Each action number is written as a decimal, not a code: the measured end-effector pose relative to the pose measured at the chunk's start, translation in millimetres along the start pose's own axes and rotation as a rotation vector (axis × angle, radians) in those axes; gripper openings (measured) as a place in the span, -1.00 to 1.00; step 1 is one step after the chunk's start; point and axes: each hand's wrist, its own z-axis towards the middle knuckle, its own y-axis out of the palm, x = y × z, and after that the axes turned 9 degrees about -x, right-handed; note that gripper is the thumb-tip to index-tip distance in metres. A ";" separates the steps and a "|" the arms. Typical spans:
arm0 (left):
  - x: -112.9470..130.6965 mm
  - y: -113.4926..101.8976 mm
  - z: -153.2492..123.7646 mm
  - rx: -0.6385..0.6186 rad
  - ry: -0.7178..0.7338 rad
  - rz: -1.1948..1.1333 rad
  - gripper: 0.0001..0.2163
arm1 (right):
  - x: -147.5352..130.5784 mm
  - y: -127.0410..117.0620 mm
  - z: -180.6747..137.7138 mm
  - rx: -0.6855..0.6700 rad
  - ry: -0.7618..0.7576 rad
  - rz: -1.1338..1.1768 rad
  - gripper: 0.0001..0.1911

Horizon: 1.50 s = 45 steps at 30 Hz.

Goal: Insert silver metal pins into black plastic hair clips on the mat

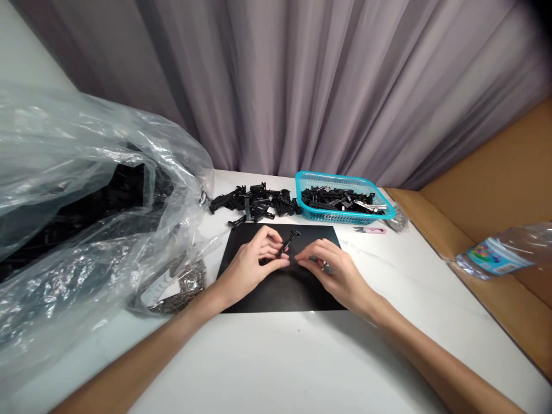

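My left hand [254, 261] rests on a black mat [280, 290] and pinches a small black plastic clip [288, 244], whose far end sticks up past my fingertips. My right hand [334, 267] lies beside it on the mat, fingers curled together, with a small metal piece [324, 265] showing under them. The fingertips of both hands nearly meet at the middle of the mat.
A pile of black plastic parts [254, 204] lies behind the mat. A teal basket [345, 217] with more clips stands at the back right. A pink snipper [371, 230] lies next to it. A large clear plastic bag [86, 218] fills the left; cardboard [495, 190] lines the right.
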 end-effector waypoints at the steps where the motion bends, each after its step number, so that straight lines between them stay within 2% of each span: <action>1: 1.6 0.9 -1.1 -0.024 -0.006 -0.015 -0.59 | 0.6 -0.3 -3.3 -0.004 0.031 0.043 -0.87; 3: 4.4 3.0 -3.5 -0.075 -0.012 -0.038 -0.40 | 1.6 -0.9 -8.1 -0.016 0.080 0.108 -0.85; 5: 6.0 5.5 -5.6 -0.132 -0.023 -0.059 -0.30 | 1.7 -2.0 -9.8 -0.031 0.096 0.142 -0.81; 8: 6.7 9.0 -7.3 -0.196 -0.044 -0.094 -0.31 | -0.3 -5.5 -8.0 -0.032 0.100 0.165 -0.81; 16: 8.1 9.0 -5.4 -0.187 -0.028 -0.057 -0.38 | -8.3 -11.5 -6.1 -0.097 0.198 0.374 -0.84; 19: 7.8 8.9 -5.2 -0.195 0.003 -0.040 -0.41 | -9.9 -8.6 -5.7 -0.083 0.206 0.414 -0.83; 24: 7.8 11.6 -6.5 -0.138 0.081 0.049 -0.40 | -14.0 -2.0 -6.5 -0.004 0.174 0.364 -0.85; 30: 6.3 10.7 -8.1 -0.044 0.183 0.287 -0.38 | -17.7 1.6 -10.0 0.055 0.242 0.364 -0.87; 35: 5.3 6.3 -8.0 0.045 0.272 0.489 -0.39 | -19.5 -2.1 -8.0 0.033 0.237 0.381 -0.82; 45: 8.3 5.4 -8.4 0.109 0.333 0.586 -0.40 | -28.2 -10.7 -5.9 -0.006 0.177 0.349 -0.85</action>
